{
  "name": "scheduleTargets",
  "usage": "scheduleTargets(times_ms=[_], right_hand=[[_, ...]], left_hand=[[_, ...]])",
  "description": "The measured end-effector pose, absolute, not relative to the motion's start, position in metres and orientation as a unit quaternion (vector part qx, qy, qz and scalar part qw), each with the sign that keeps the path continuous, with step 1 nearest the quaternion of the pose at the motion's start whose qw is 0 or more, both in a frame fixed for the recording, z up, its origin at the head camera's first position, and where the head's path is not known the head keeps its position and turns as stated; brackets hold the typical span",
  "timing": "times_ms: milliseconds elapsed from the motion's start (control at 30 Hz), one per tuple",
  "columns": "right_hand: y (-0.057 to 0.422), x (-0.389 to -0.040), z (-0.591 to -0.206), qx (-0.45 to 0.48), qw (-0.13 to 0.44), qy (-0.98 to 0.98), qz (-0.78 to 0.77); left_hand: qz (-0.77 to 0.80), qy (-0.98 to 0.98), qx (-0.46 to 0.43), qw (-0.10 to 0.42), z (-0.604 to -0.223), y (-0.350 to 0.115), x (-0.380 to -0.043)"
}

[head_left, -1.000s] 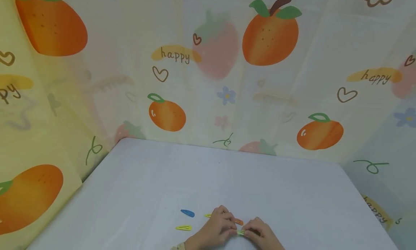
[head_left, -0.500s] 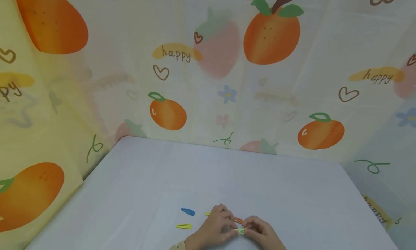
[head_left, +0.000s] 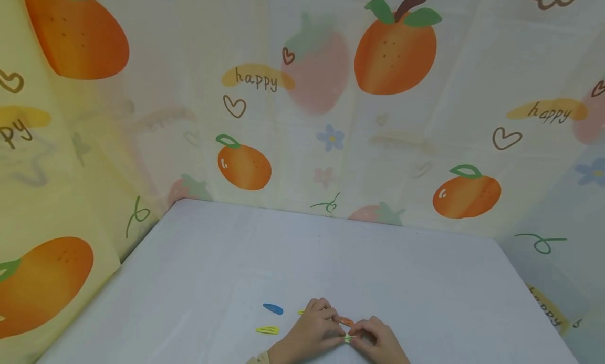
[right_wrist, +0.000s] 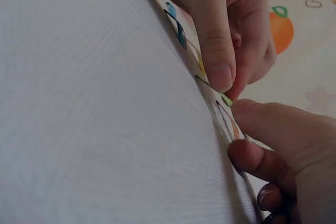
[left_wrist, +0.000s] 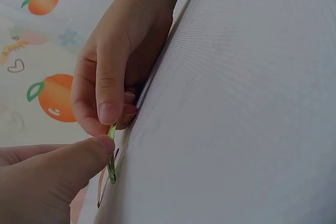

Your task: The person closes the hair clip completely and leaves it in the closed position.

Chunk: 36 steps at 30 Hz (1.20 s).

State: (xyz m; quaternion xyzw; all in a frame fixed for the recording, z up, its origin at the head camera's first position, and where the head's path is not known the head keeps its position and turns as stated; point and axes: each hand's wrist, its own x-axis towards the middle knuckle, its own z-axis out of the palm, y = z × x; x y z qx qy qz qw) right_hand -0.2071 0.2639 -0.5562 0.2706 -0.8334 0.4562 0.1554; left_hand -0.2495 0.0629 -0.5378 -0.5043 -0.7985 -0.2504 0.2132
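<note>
A light green snap hair clip (head_left: 347, 339) lies between my two hands, low over the white table. My left hand (head_left: 313, 331) pinches one end; in the left wrist view its thumb (left_wrist: 97, 150) covers the clip's middle. The other end is pinched by my right hand (head_left: 378, 342), whose thumb (right_wrist: 257, 114) meets the clip in the right wrist view. Just behind the fingertips lies an orange hair clip (head_left: 346, 321). A yellow clip (head_left: 300, 312) is mostly hidden behind my left hand. Fingers cover much of the green clip.
Left of my hands, a blue hair clip (head_left: 273, 309) and another yellow hair clip (head_left: 267, 330) lie on the white table (head_left: 302, 264). Fruit-printed cloth (head_left: 293, 143) hangs around the table's back and sides.
My right hand has shifted slightly left, closer to the left hand. Less of the green hair clip shows between the fingertips. The left hand has barely moved.
</note>
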Motion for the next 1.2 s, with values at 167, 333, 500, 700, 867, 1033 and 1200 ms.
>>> scheduleTargets(times_ms=[167, 333, 500, 700, 867, 1033, 1200], right_hand=[[0.263, -0.207, -0.555, 0.289, 0.162, -0.837, 0.436], [0.258, -0.202, -0.535, 0.301, 0.166, -0.833, 0.434], [0.253, -0.196, -0.515, 0.302, 0.169, -0.832, 0.433], [0.253, -0.198, -0.517, 0.304, 0.175, -0.829, 0.435], [0.253, -0.201, -0.524, 0.298, 0.169, -0.831, 0.438], [0.261, -0.207, -0.549, 0.284, 0.151, -0.842, 0.434], [0.266, -0.208, -0.559, 0.238, 0.158, -0.839, 0.463]], left_hand=[[-0.246, -0.803, -0.503, 0.205, -0.540, 0.062, -0.249], [-0.249, -0.808, -0.499, 0.191, -0.539, 0.062, -0.249], [-0.260, -0.802, -0.499, 0.203, -0.540, 0.064, -0.249], [-0.264, -0.805, -0.490, 0.207, -0.545, 0.065, -0.252], [-0.257, -0.811, -0.485, 0.203, -0.546, 0.064, -0.251], [-0.254, -0.816, -0.481, 0.196, -0.546, 0.063, -0.250], [-0.248, -0.825, -0.462, 0.211, -0.545, 0.063, -0.251]])
